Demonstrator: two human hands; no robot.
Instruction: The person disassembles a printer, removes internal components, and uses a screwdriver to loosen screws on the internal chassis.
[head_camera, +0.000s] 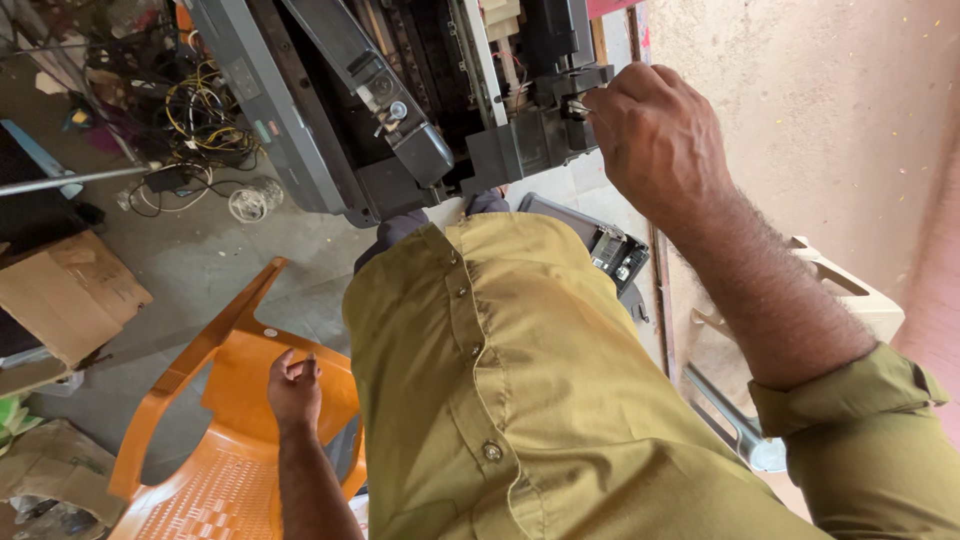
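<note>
Right hand (655, 135) has its fingers pinched on a small metal part (578, 106) at the open printer's (400, 110) right end. Left hand (293, 390) hangs loosely curled, holding nothing, just over the orange chair (215, 440).

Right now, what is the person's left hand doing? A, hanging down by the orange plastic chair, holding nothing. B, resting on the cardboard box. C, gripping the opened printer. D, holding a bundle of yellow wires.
A: the left hand hangs loosely curled over the orange plastic chair with nothing in it, while the right hand is up at the opened printer, fingers pinched on a small part at its edge.
</note>
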